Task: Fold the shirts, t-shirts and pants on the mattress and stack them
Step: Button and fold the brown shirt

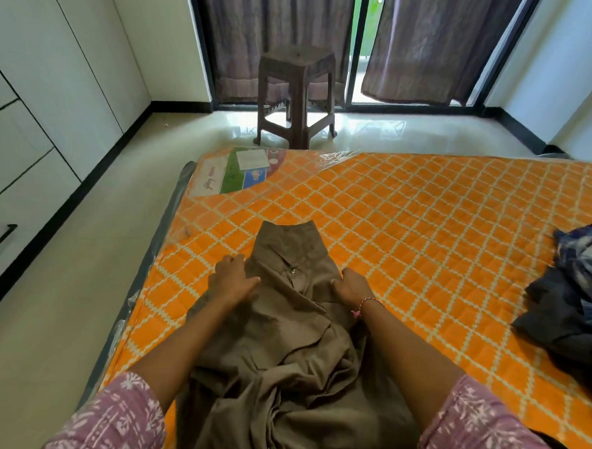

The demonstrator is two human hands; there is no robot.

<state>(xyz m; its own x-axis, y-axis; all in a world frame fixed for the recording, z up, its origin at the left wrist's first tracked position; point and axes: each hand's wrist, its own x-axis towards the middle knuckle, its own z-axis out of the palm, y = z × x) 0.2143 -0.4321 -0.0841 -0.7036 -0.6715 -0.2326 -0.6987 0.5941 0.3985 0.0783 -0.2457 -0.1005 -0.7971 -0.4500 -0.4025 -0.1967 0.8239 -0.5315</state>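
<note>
At frame centre, brown pants [282, 326] lie on the orange mattress [408, 213]. The left hand [231, 277] presses them with straight fingers; the right hand [351, 285] grips their edge. Dark clothes [572, 297] sit at far right.

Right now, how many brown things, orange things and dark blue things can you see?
Brown: 2, the pants both hands rest on, and the stool.
Orange: 1, the mattress.
Dark blue: 1 pile of clothes.
Total: 4.
</note>
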